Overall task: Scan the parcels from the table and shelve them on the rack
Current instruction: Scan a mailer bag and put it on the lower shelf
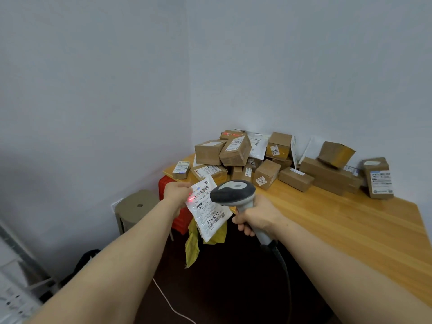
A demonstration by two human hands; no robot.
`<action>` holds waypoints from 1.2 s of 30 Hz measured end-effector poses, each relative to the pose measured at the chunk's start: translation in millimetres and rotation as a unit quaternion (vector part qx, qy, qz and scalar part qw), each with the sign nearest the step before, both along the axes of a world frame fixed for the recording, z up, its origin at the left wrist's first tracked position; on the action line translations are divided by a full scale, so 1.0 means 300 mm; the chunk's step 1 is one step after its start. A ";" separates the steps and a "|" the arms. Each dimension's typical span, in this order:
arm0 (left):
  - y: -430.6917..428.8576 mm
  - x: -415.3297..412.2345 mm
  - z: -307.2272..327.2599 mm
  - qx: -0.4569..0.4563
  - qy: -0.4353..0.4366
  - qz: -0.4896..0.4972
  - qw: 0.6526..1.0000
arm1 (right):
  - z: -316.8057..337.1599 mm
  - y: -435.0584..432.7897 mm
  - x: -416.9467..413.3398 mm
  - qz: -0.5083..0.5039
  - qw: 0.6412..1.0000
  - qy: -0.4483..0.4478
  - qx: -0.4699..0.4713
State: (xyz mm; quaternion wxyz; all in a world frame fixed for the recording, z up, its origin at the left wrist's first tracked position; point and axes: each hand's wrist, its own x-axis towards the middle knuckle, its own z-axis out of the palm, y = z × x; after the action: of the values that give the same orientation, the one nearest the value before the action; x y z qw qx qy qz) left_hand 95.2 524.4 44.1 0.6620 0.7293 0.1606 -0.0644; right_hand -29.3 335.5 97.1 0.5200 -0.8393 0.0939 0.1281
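My left hand (pixel 177 191) pinches a white mailer (pixel 208 210). My right hand (pixel 257 217) grips the scanner (pixel 233 191), just beside it. Parcels (pixel 268 164) crowd the counter (pixel 339 220) beyond.

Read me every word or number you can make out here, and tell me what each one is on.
"71-6-6611": on the white mailer held in the left hand.
"3013": on a sticker on a brown box.
The mailer's small print and the other box labels: too small or blurred to read.
Scanner in the right hand: no text visible.
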 end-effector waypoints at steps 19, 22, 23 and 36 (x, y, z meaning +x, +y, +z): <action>0.313 -0.415 -0.095 -0.282 0.108 -0.117 0.946 | -0.179 0.250 -0.268 -0.187 0.976 -0.056 0.097; 0.437 -0.610 -0.143 -0.291 0.146 -0.135 0.936 | -0.221 0.362 -0.330 -0.177 0.972 -0.073 0.135; 0.481 -0.686 -0.164 -0.266 0.159 -0.153 0.938 | -0.238 0.403 -0.353 -0.166 0.973 -0.069 0.145; 1.251 -1.590 -0.429 -0.143 0.182 0.290 0.929 | -0.511 1.174 -0.857 0.103 0.978 0.105 0.146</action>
State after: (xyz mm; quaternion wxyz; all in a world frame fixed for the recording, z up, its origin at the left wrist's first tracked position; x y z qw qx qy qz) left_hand -381.9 899.8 -84.5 0.7087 0.5244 0.4714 -0.0236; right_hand -286.3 687.8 -56.0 0.6085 -0.7410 0.0413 0.2808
